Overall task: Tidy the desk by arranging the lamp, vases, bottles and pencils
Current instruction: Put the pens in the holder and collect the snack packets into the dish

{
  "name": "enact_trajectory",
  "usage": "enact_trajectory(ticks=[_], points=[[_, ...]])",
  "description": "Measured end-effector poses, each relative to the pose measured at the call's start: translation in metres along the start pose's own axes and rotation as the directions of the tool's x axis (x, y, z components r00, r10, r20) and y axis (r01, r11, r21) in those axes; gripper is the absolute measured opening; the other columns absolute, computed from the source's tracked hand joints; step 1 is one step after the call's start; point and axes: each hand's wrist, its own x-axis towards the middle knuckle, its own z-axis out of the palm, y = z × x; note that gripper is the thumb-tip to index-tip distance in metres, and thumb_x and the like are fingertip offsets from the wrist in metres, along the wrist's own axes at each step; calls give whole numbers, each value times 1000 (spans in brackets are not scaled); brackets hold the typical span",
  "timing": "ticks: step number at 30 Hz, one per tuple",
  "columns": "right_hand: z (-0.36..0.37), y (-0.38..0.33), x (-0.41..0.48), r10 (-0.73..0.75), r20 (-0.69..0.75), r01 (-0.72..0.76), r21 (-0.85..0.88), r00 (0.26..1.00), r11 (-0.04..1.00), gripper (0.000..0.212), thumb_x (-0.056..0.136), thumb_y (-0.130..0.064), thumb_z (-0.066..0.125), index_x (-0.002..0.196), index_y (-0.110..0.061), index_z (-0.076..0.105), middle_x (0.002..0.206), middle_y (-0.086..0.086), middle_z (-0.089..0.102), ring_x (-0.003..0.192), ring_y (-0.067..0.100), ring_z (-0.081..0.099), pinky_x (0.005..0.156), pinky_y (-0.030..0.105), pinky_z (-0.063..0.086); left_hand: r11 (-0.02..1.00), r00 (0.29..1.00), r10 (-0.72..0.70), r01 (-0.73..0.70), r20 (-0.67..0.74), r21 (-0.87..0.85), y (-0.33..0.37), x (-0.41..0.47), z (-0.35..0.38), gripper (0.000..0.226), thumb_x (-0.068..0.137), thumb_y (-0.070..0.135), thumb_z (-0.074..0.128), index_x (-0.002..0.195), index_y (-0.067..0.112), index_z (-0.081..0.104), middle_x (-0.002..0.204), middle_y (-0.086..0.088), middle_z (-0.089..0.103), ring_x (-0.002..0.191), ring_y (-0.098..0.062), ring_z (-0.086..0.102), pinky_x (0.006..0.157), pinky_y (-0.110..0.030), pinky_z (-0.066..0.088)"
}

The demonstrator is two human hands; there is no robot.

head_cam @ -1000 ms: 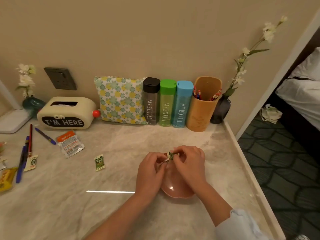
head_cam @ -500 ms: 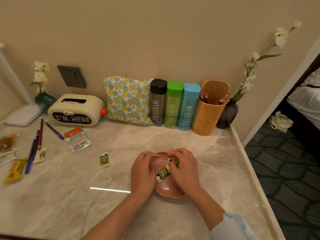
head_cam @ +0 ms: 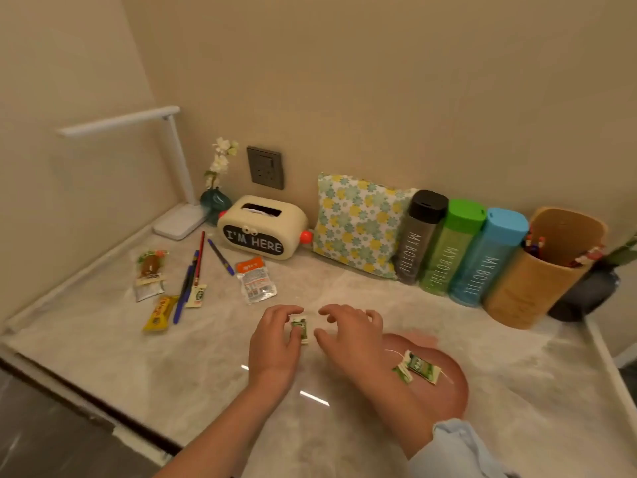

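1. Marble desk against a beige wall: near its middle the left hand (head_cam: 275,343) pinches a small green sachet (head_cam: 299,327), index finger curled over the top edge and thumb at the lower edge; whether it is lifted off the stone I cannot tell
2. Just beside it, the right hand (head_cam: 351,339) hovers with its fingers loosely curved and spread, holding nothing
3. Under the right forearm lies a pink plate (head_cam: 451,391) with other sachets (head_cam: 422,367) on it
4. Task things: the lamp (head_cam: 174,219) stands in the far left corner with the teal vase (head_cam: 215,203) just beside its base; three bottles (head_cam: 448,246) stand in a row at the wall, touching one another, next to a cup (head_cam: 537,270) with pencils in it; the dark vase (head_cam: 586,298) sits at the far right, by the desk's edge
5. Loose pencils (head_cam: 200,257) and pens lie on the left among snack packets (head_cam: 256,281), in front of a tissue box (head_cam: 262,229); they look not yet gathered
6. Risks, as I judge them: the sachet is small and slick, so an edge pinch may let it slip; the forearm and sleeve over the plate could drag it or sweep the sachets off; round pencils may roll towards the front edge when picked up; a reach for the cup could tip the dark vase off the corner
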Motion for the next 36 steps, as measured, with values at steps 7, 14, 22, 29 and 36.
enact_trajectory(ticks=[7,14,22,29,36], points=[[34,-36,30,129,189,-106,-125,973,986,55,86,-46,57,136,-25,44,126,4,53,112,25,56,88,37,44,984,991,-127,120,41,133,-35,29,-33,38,87,13,59,118,35,56,127,10,51,114,-10,52,95,-30,47],[44,-55,65,171,283,-165,-46,944,985,22,87,-14,53,109,-12,57,113,10,62,103,28,58,74,31,45,989,992,-104,97,65,110,-60,56,-47,42,88,10,59,124,31,53,132,8,47,120,-9,47,96,-18,37],[60,-91,125,252,134,-283,337,958,898,20,87,-15,58,67,-10,62,67,4,60,67,19,55,57,30,36,965,947,-255,263,194,-13,-74,106,-55,53,93,9,52,142,23,38,147,0,39,133,-17,41,105,-25,35],[74,-109,140,363,273,-454,505,891,734,14,87,-14,60,81,-9,73,83,10,72,79,21,69,75,34,54,973,918,-231,218,321,76,-83,119,-64,51,99,18,40,146,34,32,132,7,58,115,-11,57,90,-23,47],[59,-95,109,481,58,-440,512,875,738,18,92,-19,57,92,-12,74,88,4,73,79,17,68,74,35,54,951,877,-160,259,452,-166,-66,116,-60,50,97,10,44,139,36,39,118,15,65,107,1,58,74,-7,41]])
